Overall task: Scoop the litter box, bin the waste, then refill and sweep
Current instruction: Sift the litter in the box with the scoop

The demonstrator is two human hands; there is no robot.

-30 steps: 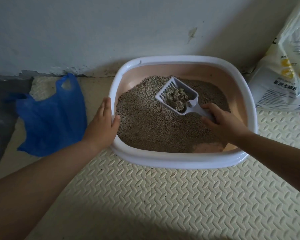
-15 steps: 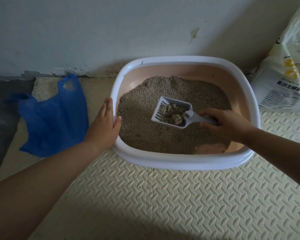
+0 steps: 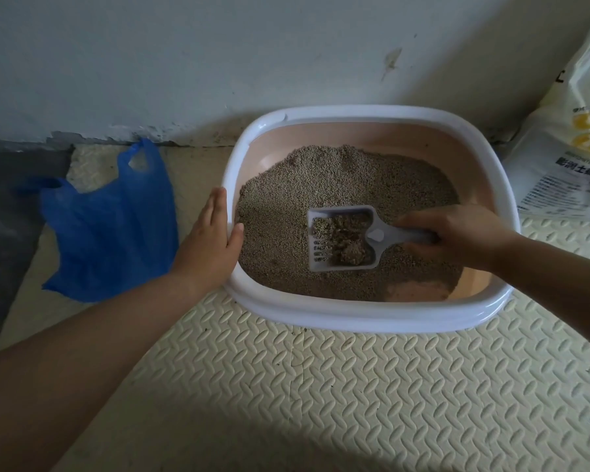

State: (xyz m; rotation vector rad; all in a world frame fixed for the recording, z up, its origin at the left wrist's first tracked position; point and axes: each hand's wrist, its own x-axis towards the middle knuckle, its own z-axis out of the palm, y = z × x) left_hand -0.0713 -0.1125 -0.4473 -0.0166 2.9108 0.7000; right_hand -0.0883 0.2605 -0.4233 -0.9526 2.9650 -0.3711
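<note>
A white-rimmed, pink-walled litter box [image 3: 365, 318] stands on the floor mat against the wall, part filled with grey-brown litter [image 3: 338, 185]. My right hand [image 3: 457, 233] grips the handle of a white slotted scoop [image 3: 375, 235], which is held level over the litter's middle with clumps of waste [image 3: 346, 241] in it. My left hand [image 3: 208, 247] lies flat against the box's left rim, fingers straight. A bare pink patch of the box floor shows at the near right.
A blue plastic bag [image 3: 109, 223] lies on the floor left of the box. A white litter sack [image 3: 566, 148] leans at the right. A cream embossed foam mat [image 3: 355, 396] covers the floor; a dark mat [image 3: 11, 212] lies at far left.
The scoop has swung from the box's back toward the middle and near side, turning so that its blade points left. My left hand has stayed on the rim.
</note>
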